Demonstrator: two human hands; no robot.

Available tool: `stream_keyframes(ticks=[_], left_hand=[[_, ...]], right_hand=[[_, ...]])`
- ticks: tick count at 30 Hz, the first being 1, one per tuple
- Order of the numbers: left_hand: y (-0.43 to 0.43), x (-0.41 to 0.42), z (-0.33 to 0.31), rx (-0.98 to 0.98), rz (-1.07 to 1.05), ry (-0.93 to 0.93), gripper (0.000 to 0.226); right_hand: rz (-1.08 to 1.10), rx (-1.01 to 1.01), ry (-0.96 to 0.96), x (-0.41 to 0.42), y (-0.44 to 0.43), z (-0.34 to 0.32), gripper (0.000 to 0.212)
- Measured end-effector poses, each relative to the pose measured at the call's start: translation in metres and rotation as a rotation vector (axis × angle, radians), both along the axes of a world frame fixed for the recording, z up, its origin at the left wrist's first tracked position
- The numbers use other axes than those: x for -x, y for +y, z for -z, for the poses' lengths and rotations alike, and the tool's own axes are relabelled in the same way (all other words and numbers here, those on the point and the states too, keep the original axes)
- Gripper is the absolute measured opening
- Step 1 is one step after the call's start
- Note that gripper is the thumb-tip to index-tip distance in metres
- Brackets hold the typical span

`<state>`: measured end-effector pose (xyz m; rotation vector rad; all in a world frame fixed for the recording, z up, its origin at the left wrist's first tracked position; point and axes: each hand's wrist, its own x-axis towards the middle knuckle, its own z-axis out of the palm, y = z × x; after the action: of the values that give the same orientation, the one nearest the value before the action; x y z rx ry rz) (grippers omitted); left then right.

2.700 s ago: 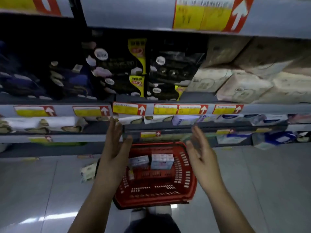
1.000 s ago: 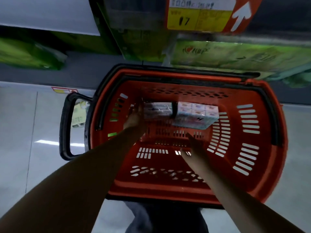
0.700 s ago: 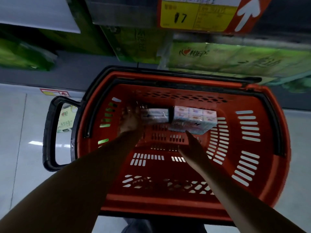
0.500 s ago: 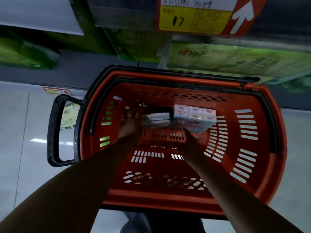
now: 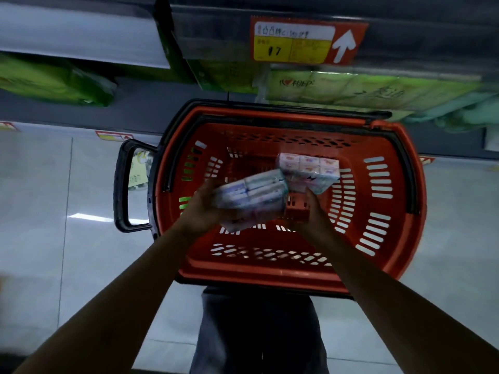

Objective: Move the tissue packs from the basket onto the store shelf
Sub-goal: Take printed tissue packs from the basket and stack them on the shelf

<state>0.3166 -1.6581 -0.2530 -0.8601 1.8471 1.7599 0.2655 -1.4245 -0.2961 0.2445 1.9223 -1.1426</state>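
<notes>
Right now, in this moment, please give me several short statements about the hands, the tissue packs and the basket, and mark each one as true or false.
1. The left hand holds a blue-and-white tissue pack above the basket. True.
2. The basket is green. False: it is red.
3. A pink tissue pack lies inside the basket. True.
4. The arrow on the price label points down. False: it points up.
</notes>
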Motion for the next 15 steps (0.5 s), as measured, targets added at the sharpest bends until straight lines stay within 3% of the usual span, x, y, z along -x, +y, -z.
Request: stream_keyframes(ticks=[5, 8, 12, 15], left_hand=[[-0.015, 0.003, -0.051, -0.141, 0.092, -0.036, 0.046], [-0.019, 0.006, -0.075, -0.161, 0.078, -0.032, 0.046], [-0.022, 0.007, -0.104, -0.226, -0.048, -0.062, 0.070], [-0.015, 0.004, -0.128, -0.239, -0.119, -0.038, 0.070]], right_hand=[[-0.059, 0.161, -0.147, 0.003, 0.009, -0.039, 0.100], [-0.128, 0.228, -0.170, 0.003, 0.015, -0.071, 0.078], [0.025, 0.296, -0.190, -0.002, 0.017, -0.117, 0.062], [0.103, 0.342, -0.156, -0.005, 0.020, -0.143, 0.056]])
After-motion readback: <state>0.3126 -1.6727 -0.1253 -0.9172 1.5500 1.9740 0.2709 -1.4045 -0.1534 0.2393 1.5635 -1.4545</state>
